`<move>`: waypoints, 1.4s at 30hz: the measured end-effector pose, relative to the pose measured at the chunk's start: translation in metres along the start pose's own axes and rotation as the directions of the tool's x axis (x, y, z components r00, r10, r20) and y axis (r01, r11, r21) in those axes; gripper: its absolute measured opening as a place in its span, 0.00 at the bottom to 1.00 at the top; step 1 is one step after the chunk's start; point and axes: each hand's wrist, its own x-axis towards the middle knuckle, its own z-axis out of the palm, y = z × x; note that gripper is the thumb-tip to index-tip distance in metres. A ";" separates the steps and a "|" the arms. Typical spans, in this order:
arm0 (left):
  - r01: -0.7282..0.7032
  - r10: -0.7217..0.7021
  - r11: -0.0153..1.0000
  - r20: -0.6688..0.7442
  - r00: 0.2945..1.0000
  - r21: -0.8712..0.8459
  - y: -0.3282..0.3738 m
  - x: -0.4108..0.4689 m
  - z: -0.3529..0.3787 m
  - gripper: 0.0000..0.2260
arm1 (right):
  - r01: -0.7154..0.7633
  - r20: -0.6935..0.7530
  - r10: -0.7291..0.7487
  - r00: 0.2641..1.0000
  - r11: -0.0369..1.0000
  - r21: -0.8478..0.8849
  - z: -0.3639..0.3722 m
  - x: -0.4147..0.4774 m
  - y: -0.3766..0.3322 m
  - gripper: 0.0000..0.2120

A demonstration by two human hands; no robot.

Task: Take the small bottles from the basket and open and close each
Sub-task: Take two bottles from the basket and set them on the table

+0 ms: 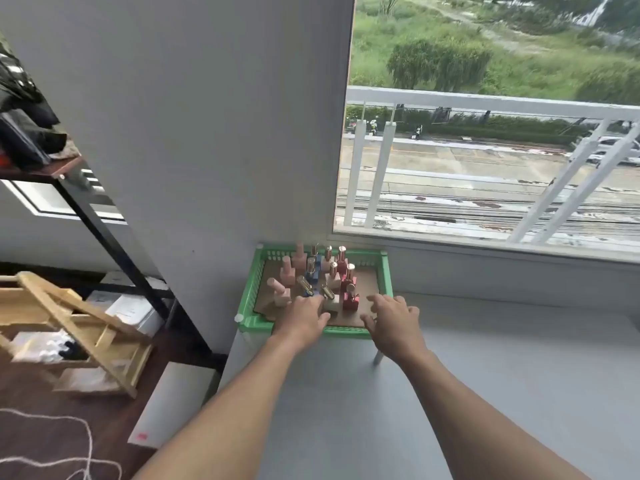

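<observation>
A green plastic basket sits at the far left corner of the grey table, against the wall. Several small bottles stand inside it: pink ones on the left, a blue one in the middle, red ones on the right, most with gold caps. My left hand reaches over the basket's front rim, fingers spread, fingertips touching a tilted gold-capped bottle; it grips nothing. My right hand hovers open by the front right corner of the basket, just right of a red bottle.
The grey table stretches toward me and to the right. A wall stands behind the basket, a large window to its right. Left of the table are a black-framed shelf, a wooden rack and a white cord on the dark floor.
</observation>
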 end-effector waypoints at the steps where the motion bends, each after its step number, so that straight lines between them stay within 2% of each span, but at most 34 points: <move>1: 0.002 -0.002 1.000 -0.009 1.000 -0.010 -0.001 0.002 0.002 0.08 | -0.011 0.006 0.011 1.000 1.000 0.000 0.000 0.001 0.000 0.19; 11: 0.030 -0.031 0.999 -0.121 0.992 -0.013 -0.004 0.022 0.017 0.04 | -0.017 -0.024 0.017 1.000 1.000 -0.006 0.020 0.019 0.000 0.17; 21: 0.020 -0.019 1.000 -0.222 0.975 0.003 -0.007 0.027 0.026 0.06 | -0.003 -0.044 0.005 0.999 0.999 0.037 0.024 0.030 -0.005 0.17; 33: -0.036 0.035 0.999 -0.228 0.973 -0.001 -0.004 0.025 0.025 0.05 | -0.011 -0.083 0.021 0.996 0.992 0.122 0.022 0.026 0.003 0.07; 42: -0.077 0.075 0.997 -0.238 0.968 0.002 0.012 0.004 0.014 0.05 | 0.024 -0.124 -0.001 0.992 0.983 0.182 0.000 -0.004 0.018 0.07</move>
